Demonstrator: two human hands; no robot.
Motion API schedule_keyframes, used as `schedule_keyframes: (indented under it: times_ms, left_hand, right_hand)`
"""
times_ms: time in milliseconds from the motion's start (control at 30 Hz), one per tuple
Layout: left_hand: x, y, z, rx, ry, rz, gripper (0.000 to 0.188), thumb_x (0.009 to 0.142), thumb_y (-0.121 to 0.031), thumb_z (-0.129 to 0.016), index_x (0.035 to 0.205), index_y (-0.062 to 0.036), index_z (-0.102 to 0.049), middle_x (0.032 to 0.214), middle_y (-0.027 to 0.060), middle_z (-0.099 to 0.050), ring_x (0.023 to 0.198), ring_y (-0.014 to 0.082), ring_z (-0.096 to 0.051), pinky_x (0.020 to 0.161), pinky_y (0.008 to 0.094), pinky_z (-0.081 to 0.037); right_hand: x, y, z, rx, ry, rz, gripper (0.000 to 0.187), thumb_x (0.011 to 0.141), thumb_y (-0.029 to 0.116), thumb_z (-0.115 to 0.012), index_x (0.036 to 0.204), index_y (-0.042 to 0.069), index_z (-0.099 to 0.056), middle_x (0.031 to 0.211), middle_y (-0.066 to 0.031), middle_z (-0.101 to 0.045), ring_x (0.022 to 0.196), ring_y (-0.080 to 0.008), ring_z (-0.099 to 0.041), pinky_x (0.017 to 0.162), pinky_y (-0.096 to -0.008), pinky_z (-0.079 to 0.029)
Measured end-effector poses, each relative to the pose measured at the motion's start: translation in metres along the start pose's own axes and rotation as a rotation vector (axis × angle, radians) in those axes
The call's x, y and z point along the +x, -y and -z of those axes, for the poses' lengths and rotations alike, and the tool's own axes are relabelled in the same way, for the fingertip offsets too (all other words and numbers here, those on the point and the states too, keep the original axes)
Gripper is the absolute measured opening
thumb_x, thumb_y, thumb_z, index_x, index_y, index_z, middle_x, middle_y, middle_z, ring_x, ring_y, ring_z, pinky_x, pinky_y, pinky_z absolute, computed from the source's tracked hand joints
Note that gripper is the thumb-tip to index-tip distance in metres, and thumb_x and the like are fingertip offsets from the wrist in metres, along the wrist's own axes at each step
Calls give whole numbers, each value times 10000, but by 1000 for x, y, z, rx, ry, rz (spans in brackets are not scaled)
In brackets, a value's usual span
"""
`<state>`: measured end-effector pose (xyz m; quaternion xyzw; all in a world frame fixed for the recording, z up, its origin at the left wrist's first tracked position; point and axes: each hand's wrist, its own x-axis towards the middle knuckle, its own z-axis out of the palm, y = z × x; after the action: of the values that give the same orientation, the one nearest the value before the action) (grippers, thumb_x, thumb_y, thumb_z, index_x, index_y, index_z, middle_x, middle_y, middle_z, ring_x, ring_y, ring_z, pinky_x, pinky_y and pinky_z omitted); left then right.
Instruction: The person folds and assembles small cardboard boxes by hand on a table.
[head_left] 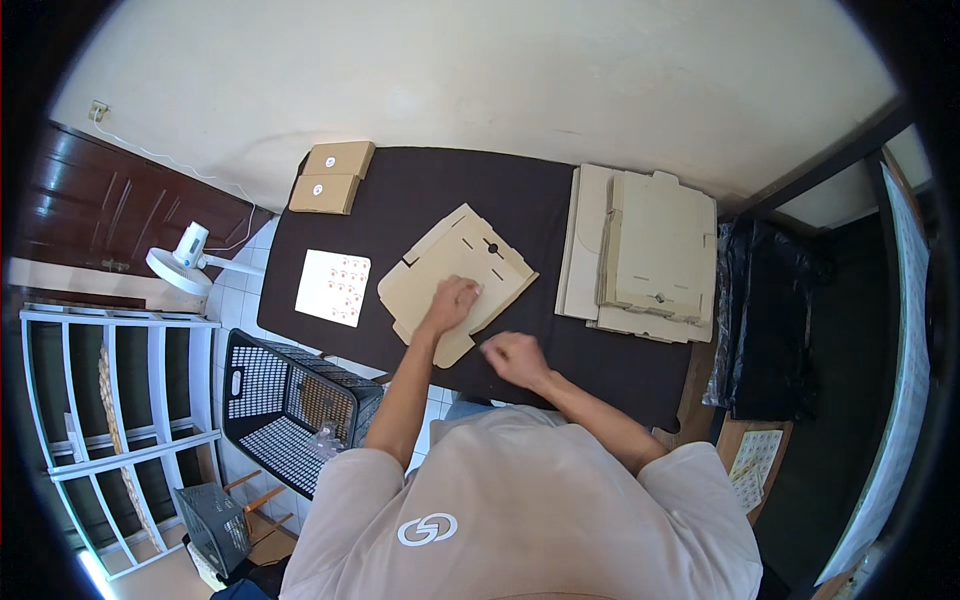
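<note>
A flat, unfolded cardboard box blank [435, 262] lies at an angle on the dark-covered table, showing slots, tabs and a small cut-out. My left hand [455, 303] rests over its middle with the fingers curled in. Something pale shows at the fingertips, too small to name. Off the blank's near right corner, my right hand [515, 360] is closed like a fist above the table. Whatever it holds, if anything, is hidden. Left of the blank lies a white sheet of small round stickers [333, 288], within reach of neither hand's fingers at this moment.
Folded brown boxes [325, 193] with round stickers sit at the table's far left. Stacked flat cardboard blanks [655, 250] cover the right side. A black plastic basket [290, 400] and a white fan [185, 258] stand left of the table; black wrapped bundles [770, 310] stand right.
</note>
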<state>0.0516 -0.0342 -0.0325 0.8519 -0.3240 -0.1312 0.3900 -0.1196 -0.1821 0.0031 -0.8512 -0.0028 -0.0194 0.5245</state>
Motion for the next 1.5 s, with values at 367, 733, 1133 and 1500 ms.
schedule_keyframes:
  times_ms: [367, 733, 1133, 1500]
  left_hand:
    - [-72, -83, -44, 104, -132, 1, 212, 868, -137, -661, 1055, -40, -679, 1004, 127, -629, 1023, 311, -571, 894, 424, -439]
    - [-96, -67, -29, 125, -436, 49, 140, 852, -43, -650, 987, -27, -683, 904, 128, -615, 909, 323, -572, 826, 431, -451]
    - [-103, -60, -55, -106, -362, 591, 190, 842, -121, -655, 999, -20, -690, 887, 130, -658, 895, 323, -607, 847, 422, -486]
    - [-103, -98, -60, 325, -103, 217, 488, 884, -208, -626, 1324, -11, -549, 1340, 115, -513, 1237, 296, -447, 971, 448, -381]
  right_hand:
    - [66, -68, 34, -178, -566, -599, 468, 776, 192, -790, 1162, -1, -608, 818, -89, -701, 706, -267, -676, 731, -383, -552]
    - [31, -44, 25, -393, -130, 123, 362, 780, -19, -616, 1137, 6, -666, 1232, -157, -630, 1077, -350, -576, 911, -422, -500]
    - [35, -31, 50, -459, 84, 14, 536, 756, 2, -658, 1283, -8, -563, 1345, -198, -558, 1221, -397, -497, 1033, -462, -429]
    - [45, -49, 54, -241, 71, -140, 609, 835, -18, -611, 1410, 24, -417, 1247, -257, -578, 1175, -418, -504, 1028, -450, -410]
